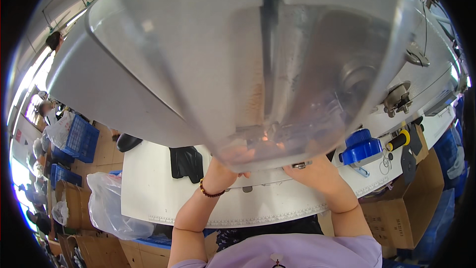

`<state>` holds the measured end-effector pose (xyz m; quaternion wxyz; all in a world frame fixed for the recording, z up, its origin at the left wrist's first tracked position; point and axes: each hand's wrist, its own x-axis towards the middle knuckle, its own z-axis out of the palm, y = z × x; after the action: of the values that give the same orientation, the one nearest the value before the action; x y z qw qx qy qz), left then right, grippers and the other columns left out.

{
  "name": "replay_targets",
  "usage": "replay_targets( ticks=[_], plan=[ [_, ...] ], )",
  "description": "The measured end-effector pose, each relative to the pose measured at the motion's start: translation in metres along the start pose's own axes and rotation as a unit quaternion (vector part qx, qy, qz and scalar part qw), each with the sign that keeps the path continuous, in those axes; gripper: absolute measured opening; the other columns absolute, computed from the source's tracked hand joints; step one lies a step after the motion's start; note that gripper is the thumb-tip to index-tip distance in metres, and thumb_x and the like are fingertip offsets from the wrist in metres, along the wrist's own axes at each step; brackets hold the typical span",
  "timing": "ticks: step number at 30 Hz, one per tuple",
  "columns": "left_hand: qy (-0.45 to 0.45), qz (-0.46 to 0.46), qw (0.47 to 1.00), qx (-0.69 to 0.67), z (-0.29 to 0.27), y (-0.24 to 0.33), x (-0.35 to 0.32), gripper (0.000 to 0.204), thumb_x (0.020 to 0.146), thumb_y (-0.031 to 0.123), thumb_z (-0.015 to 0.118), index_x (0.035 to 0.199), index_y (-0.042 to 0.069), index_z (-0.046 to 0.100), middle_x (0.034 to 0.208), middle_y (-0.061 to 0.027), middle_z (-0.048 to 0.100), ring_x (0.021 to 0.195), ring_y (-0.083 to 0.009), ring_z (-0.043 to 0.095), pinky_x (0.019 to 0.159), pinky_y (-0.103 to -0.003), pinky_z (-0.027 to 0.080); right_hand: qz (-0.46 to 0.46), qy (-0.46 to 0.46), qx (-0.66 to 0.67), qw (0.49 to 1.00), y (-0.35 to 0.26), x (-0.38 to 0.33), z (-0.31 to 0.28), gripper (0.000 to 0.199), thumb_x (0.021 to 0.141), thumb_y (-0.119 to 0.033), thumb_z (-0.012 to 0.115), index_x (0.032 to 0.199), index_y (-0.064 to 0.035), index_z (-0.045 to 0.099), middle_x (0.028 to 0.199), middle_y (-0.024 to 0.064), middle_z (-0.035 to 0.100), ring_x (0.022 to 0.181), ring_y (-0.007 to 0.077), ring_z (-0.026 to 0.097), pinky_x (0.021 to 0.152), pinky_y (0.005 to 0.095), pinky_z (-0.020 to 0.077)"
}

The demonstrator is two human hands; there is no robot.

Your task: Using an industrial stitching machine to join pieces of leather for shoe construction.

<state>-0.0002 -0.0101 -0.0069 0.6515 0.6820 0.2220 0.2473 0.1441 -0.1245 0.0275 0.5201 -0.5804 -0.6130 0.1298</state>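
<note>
Can't tell if my left hand (223, 170) or right hand (310, 170) holds anything; black pieces (186, 163) sit close, probably for reach.

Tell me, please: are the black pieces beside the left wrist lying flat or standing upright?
Lying flat: the black pieces rest on the white table, broad faces upward.

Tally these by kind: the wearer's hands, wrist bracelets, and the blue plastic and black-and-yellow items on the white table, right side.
Left hand and right hand: 2
Bracelet: 1
Blue plastic item: 1
Black-and-yellow item: 1
Total: 5
</note>
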Motion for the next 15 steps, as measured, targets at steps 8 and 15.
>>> replay_targets(
  ticks=[8,15],
  plan=[
    [0.056,-0.064,0.995,-0.055,0.009,0.013,0.004,0.022,0.073,0.003,0.041,0.055,0.0,0.053,0.046,-0.0031,0.051,0.036,-0.0032,0.042,0.033,-0.014,0.029,-0.009,0.018,-0.028,0.999,-0.001,0.0,0.003,0.026,0.067,-0.004,0.055,0.092,-0.0053,0.051,0.082,0.0083,0.055,0.076,0.0205,0.055,0.066,0.0263,0.0424],
    [0.042,-0.026,0.998,-0.03,0.011,0.004,0.001,0.026,0.074,0.003,0.04,0.051,0.0,0.052,0.046,-0.0047,0.051,0.034,-0.0035,0.039,0.033,-0.014,0.028,0.009,0.015,-0.038,0.999,-0.001,0.004,0.001,0.023,0.068,-0.008,0.054,0.091,-0.0063,0.052,0.079,0.0093,0.056,0.073,0.0234,0.055,0.064,0.0275,0.0427]
  ],
)
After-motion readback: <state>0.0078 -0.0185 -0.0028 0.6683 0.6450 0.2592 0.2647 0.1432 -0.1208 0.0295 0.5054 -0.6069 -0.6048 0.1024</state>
